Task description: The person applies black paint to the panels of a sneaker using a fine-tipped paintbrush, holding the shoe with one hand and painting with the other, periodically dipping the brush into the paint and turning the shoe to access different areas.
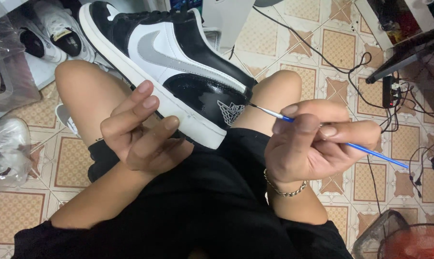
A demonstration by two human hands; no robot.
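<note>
A black and white sneaker with a grey curved stripe lies sideways across my knees, sole toward me. My left hand cups the white sole from below near the heel, fingers curled against it. In my right hand is a thin blue-handled paintbrush, pinched between thumb and fingers. Its tip touches the glossy black heel panel beside a small white winged emblem. A chain bracelet circles my right wrist.
Other sneakers and plastic-wrapped shoes lie on the tiled floor at left. Black cables and a power strip run at right beside a dark stand. A mesh basket sits at the bottom right.
</note>
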